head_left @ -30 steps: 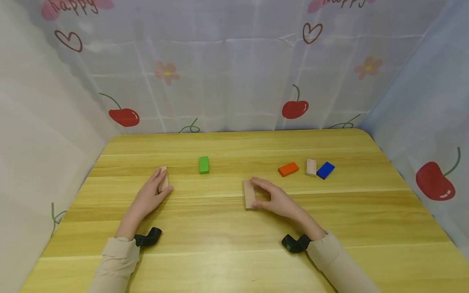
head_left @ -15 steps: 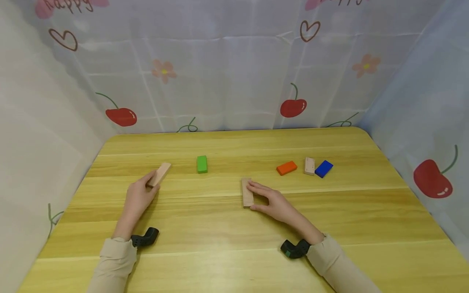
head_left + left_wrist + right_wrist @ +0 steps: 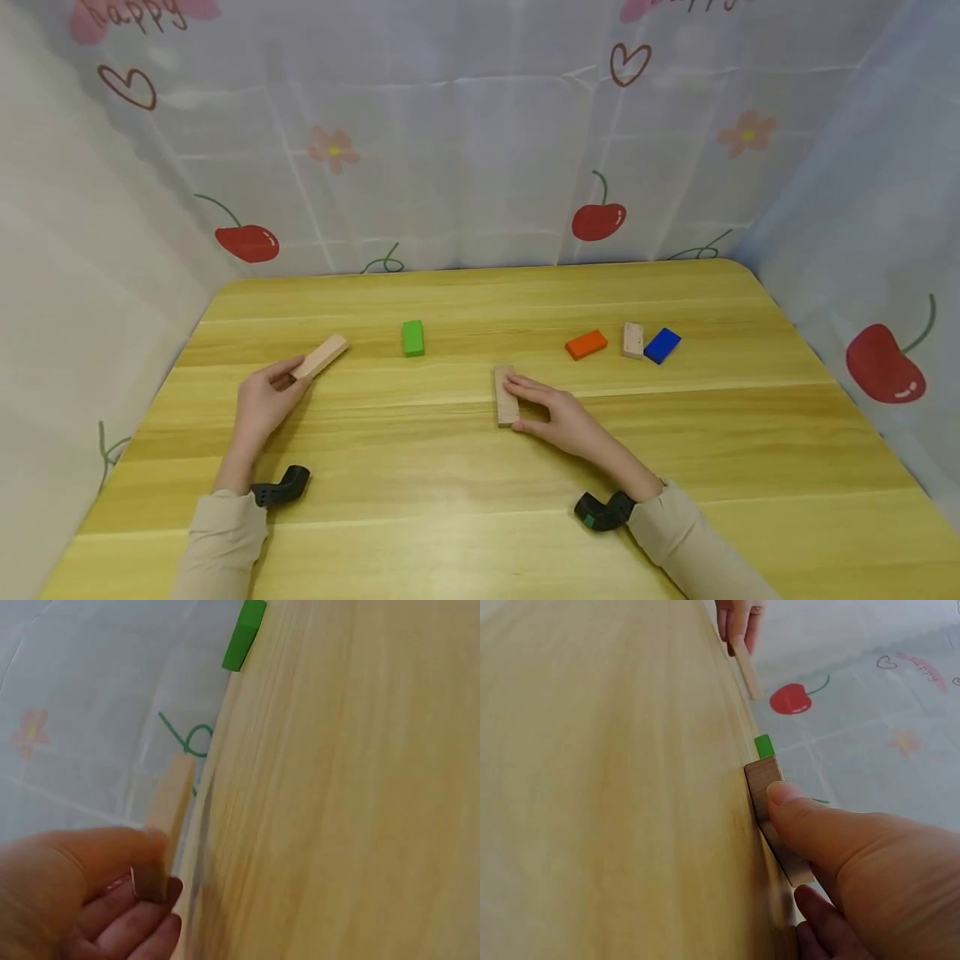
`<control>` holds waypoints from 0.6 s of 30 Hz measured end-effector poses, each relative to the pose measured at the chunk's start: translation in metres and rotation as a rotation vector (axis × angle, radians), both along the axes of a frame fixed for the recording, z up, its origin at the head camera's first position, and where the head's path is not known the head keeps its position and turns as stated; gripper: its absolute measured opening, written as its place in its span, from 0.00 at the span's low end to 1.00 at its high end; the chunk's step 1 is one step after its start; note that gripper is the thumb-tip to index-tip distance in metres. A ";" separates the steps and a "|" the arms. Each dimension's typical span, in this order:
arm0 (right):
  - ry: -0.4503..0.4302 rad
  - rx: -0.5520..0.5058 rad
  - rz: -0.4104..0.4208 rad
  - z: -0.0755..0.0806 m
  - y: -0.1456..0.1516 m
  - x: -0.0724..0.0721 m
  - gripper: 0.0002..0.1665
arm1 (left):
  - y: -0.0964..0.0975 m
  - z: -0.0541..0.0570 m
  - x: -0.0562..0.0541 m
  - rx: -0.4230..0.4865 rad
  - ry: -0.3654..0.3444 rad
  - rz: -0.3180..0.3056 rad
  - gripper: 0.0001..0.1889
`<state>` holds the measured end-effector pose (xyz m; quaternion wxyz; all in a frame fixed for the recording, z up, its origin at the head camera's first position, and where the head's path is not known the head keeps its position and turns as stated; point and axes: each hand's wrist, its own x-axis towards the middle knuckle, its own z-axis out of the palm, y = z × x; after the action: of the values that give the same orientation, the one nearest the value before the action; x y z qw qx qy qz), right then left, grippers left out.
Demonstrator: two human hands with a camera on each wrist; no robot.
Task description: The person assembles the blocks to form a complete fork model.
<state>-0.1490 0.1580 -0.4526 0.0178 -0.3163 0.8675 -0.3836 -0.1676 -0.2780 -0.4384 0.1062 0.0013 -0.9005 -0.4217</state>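
My left hand (image 3: pixel 262 404) pinches a long, light wooden block (image 3: pixel 324 354) by its near end, at the left of the table. In the left wrist view, thumb and fingers clasp the end of this block (image 3: pixel 174 795), and its far end sticks out past them. Near the middle of the table, my right hand (image 3: pixel 568 421) holds a second light wooden block (image 3: pixel 506 402), thumb at the near end and fingertips toward the far end. This block (image 3: pixel 761 778) lies flat on the table in the head view.
Behind and between the hands lies a green block (image 3: pixel 413 338). Toward the back right are an orange block (image 3: pixel 586 344), a small pale speckled block (image 3: pixel 633 340) and a blue block (image 3: pixel 663 345). A printed curtain (image 3: pixel 420 183) hangs along the table's back edge.
My left hand has gone from lying over its block to pinching the near end, drawing back to the left and turning the block. My right hand stays nearly still on its block.
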 end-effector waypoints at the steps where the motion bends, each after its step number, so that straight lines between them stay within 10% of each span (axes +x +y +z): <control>1: -0.003 0.001 -0.001 0.000 0.000 0.000 0.36 | 0.002 0.003 0.000 0.027 -0.018 -0.010 0.20; 10: -0.037 -0.011 0.001 0.000 0.001 0.002 0.36 | 0.064 0.029 -0.025 0.170 -0.068 -0.294 0.21; 18: -0.040 -0.009 -0.002 0.000 0.001 0.001 0.36 | 0.142 0.028 -0.052 0.237 -0.099 -0.505 0.20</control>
<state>-0.1482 0.1591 -0.4521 0.0333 -0.3080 0.8655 -0.3935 -0.2198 -0.1358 -0.4103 -0.0469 -0.1900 -0.8208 -0.5366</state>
